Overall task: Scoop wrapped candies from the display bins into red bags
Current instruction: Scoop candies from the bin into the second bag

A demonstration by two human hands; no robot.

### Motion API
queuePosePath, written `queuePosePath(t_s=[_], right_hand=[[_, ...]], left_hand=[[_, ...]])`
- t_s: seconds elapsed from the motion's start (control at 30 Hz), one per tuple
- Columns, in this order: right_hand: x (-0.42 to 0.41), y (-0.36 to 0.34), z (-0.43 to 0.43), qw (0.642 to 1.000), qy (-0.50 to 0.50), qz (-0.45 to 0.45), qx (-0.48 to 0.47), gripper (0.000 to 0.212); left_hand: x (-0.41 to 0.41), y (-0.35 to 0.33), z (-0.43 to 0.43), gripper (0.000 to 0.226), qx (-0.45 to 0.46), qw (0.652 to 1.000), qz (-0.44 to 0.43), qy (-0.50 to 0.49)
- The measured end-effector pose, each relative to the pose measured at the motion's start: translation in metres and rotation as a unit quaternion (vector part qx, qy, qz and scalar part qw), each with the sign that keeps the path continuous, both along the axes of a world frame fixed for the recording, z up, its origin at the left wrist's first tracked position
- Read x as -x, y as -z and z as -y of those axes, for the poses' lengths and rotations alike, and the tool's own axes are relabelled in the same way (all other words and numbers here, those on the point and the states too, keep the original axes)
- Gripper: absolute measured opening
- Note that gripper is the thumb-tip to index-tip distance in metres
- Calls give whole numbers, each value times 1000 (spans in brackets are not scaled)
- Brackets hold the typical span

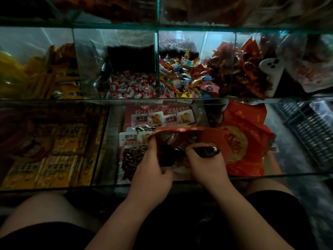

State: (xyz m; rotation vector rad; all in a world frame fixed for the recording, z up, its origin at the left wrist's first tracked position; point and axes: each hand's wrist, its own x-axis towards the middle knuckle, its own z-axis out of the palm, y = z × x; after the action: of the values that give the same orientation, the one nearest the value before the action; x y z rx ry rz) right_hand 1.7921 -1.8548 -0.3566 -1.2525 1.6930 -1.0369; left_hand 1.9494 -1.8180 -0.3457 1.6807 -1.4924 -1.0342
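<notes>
L hand [154, 167] on red bag [213, 138], 胖不墩 pkts [139, 118]

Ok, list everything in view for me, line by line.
glass bins: several, clear, stacked rows ahead
red-and-white candies: many, middle row, second compartment
mixed candies: many, multicoloured, next compartment right
red packets: many, red, compartment right of those
white object: one, three dark dots, beside red packets
yellow packs: several, yellow, middle row left
yellow boxes: several, yellow, lower row left
nut packs: several, white labels, lower row centre
open red bag: one, red, above nut packs
spare red bags: pile, red, lower row right
dark scoop: one, black, at bag's mouth
crate: one, black, far right
left grip: one, bare, pinching bag's rim
right grip: one, bare, holding dark scoop
legs: two, dark shorts, bottom
</notes>
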Motion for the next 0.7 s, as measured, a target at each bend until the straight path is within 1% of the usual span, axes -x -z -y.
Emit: queuePosePath(t_s=[0.07,0.13,0.23,0.27,0.33,0.4,0.5,0.57,0.63,0.7], right_hand=[[-3,4,-3,999,-37,-29,-4,20],[-6,9,-4,998,-58,-37,-7,16],[-8,9,1,999,-37,-36,-12,13],[-7,6,1,1000,-11,-13,-15,13],[-3,-3,-3,994,52,90,-32,12],[4,-17,-10,975,101,194,-36,12],[26,-38,-20,936,162,306,-58,11],[39,-48,-27,921,194,331,-70,14],[48,-55,-33,919,205,333,-59,16],[51,-62,-36,919,204,333,-51,21]], left_hand=[[3,0,0,90,-5,1000,3,0],[5,-1,-2,94,-12,1000,3,1],[2,-1,-4,94,-8,1000,4,2],[1,0,-4,93,-5,1000,-5,2],[-2,2,-3,89,-2,1000,-19,1],[-5,4,-1,86,2,999,-35,-5],[-6,6,2,89,5,998,-68,-3],[-5,7,4,90,6,997,-76,3],[-3,6,6,91,13,996,-83,6],[-1,4,8,87,22,998,-60,7]])
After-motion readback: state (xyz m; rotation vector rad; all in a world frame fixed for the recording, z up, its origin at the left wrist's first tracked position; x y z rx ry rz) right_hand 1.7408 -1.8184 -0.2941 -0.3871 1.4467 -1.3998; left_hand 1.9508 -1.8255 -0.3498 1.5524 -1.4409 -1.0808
